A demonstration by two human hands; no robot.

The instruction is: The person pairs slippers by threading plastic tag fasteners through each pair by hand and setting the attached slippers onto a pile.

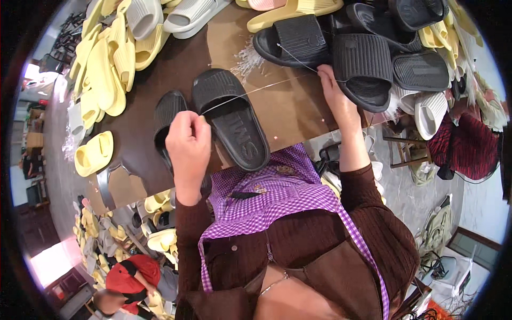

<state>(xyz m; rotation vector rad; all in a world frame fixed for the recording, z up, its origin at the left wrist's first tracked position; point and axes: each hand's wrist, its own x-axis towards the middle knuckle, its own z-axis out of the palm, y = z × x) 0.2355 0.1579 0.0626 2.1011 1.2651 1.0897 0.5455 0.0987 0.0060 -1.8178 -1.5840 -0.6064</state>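
My left hand [189,140] is closed in a pinch on one end of a thin, pale plastic strand [240,97]. Taut, the strand crosses above an upright black slide [242,128] toward my right side. Another black slide [169,114] is partly covered by that hand. My right hand [340,101] grips the left side of a ribbed black slide [362,58]; some of its fingers are hidden behind it. Whether those fingers also pinch the strand is unclear. A second piece of strand slants from my right fingertips across a neighbouring black slide [298,40].
A bunch of white strands [248,60] lies on the brown table [288,104]. Yellow slides [109,69] pile up at left, more black ones [421,72] at right. Grey slides [194,16] sit at the back. Lower left, a person in red [133,277] handles a yellow slide.
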